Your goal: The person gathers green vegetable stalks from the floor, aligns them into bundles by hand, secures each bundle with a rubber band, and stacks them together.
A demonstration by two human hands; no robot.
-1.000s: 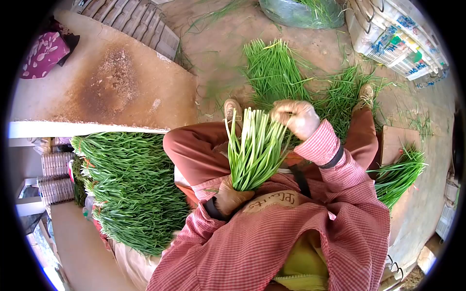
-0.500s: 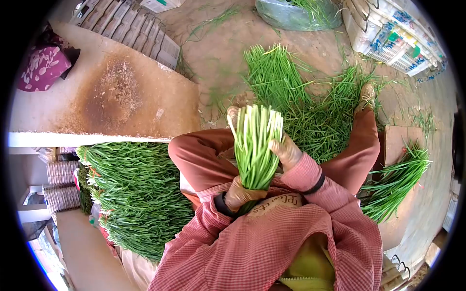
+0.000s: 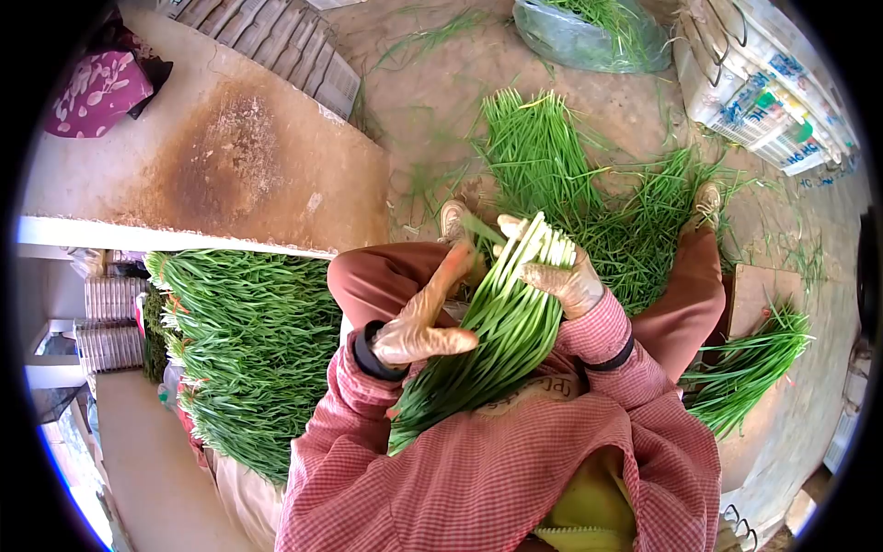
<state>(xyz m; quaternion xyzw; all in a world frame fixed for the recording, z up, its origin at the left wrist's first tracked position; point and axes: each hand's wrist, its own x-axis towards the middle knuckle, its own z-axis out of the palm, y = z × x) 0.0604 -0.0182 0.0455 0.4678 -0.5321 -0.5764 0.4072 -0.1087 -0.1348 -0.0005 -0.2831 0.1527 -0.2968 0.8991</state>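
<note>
A bunch of chives lies across my lap, its pale cut stem ends pointing up and away and its dark leaves trailing toward the lower left. My right hand is closed round the bunch near the stem ends, from the right side. To the left of the stems is my left hand, open, its thumb stretched apart from the fingers. A blurred green wisp shows at the left fingertips; whether they touch it I cannot tell.
Loose chives lie on the floor ahead between my feet. Many stacked chives fill the left, below a stained board. Tied chives rest at right. White crates and a plastic bag stand farther off.
My left hand has let go of the lower bunch and moved up and left, opening. The bunch has tilted from upright, its stem ends now leaning right, with my right hand round them.
</note>
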